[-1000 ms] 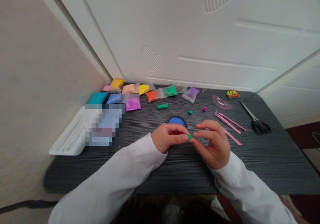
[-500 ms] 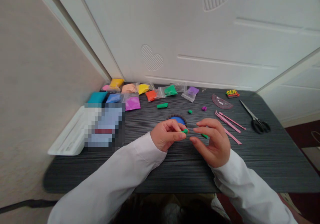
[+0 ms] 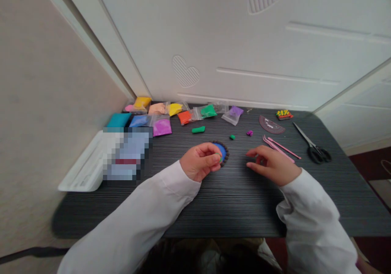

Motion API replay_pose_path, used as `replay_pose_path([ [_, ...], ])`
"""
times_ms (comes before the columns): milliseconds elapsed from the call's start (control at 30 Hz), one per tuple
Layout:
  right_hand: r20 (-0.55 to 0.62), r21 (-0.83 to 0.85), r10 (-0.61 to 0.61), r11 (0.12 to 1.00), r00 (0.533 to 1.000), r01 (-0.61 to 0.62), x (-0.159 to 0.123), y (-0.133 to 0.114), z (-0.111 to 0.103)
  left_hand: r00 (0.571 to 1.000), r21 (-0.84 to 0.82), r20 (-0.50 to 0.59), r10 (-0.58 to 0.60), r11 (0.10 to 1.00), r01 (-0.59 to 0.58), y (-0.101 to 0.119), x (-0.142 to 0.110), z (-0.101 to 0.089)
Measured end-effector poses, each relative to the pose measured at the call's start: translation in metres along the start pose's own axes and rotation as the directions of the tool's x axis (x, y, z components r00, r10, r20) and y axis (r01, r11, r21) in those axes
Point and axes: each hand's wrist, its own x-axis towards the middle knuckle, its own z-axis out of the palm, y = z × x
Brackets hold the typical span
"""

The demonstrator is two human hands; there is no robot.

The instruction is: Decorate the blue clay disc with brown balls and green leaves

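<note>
My left hand [image 3: 201, 160] is closed in a pinch on a small piece of green clay [image 3: 220, 157], most of it covered by the thumb and fingers. Just behind that hand lies a blue disc [image 3: 220, 151] with a dark beaded rim, partly hidden. My right hand [image 3: 270, 164] is low over the table, thumb and fingertips apart, and nothing shows between them. It covers part of the pink tweezers' surroundings. Beyond the hands are a green clay lump [image 3: 232, 137], a green clay roll [image 3: 198, 129] and a crumpled purple clay bit [image 3: 249, 133].
Bagged coloured clay, including a magenta pack [image 3: 162, 127], lines the back left. A white tray [image 3: 82, 164] and a blurred-out panel [image 3: 130, 153] stand left. Pink tweezers [image 3: 276, 146], a protractor [image 3: 271, 124], black scissors [image 3: 314, 149] and a small multicoloured piece [image 3: 284, 114] lie right.
My right hand has moved right and lowered toward the table, now covering the green strip seen there before. My left hand has shifted slightly left, uncovering more of the blue disc.
</note>
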Motion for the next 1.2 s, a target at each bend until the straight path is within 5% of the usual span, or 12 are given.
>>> replay_pose_path([
  [167,0.149,-0.089,0.068,0.995,0.986,-0.055,0.001,0.013,0.005,0.998,-0.019,0.058,-0.018,1.0,0.02,-0.001,0.001,-0.003],
  [400,0.059,0.111,0.045,0.993,0.997,-0.051,0.006,-0.002,0.008,0.966,0.018,0.142,-0.214,0.977,0.214,-0.005,0.0,-0.006],
  [633,-0.124,0.232,0.012,0.973,0.992,0.017,0.011,-0.004,0.014,0.997,-0.031,-0.034,-0.069,0.997,0.068,0.018,0.004,-0.011],
  [833,-0.222,0.343,0.024,0.938,0.975,0.055,0.018,0.002,0.024,0.971,-0.113,-0.216,0.106,0.985,-0.132,0.044,0.013,-0.037],
  [1000,-0.282,0.363,-0.026,0.922,0.959,0.132,0.021,0.002,0.025,0.943,-0.039,-0.329,0.058,0.996,-0.075,0.048,0.017,-0.045],
  [1200,-0.308,0.315,-0.001,0.944,0.951,0.103,0.021,-0.002,0.028,0.943,0.017,-0.333,-0.004,1.0,0.01,0.042,0.017,-0.039],
])
